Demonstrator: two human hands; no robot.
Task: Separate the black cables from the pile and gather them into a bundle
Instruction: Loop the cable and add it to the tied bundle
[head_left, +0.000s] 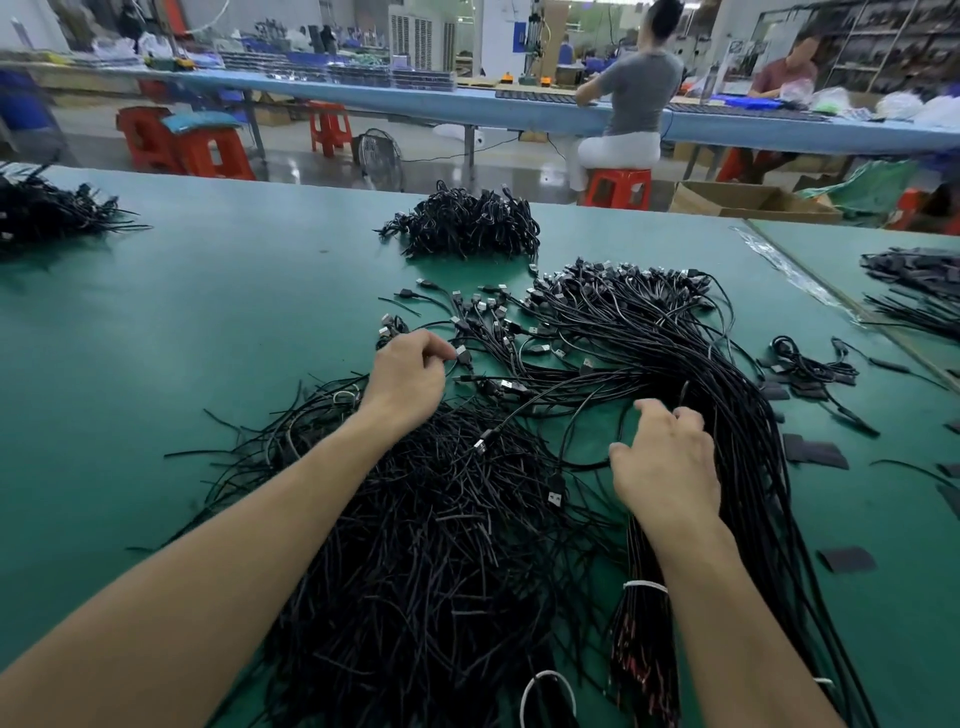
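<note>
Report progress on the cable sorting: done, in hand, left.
Done: a long sheaf of aligned black cables lies at the right, banded by a white tie. In hand: the left hand pinches a black USB-ended cable from the spread; the right hand lies on the sheaf, grip unclear. Left: the tangled black cable pile under the left forearm, plus scattered plug ends.

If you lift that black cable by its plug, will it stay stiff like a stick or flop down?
Probably floppy: the cable the left hand pinches already lies in curves on the table. It looks thin, so it is likely light. It may snag, since it crosses others in the pile.
</note>
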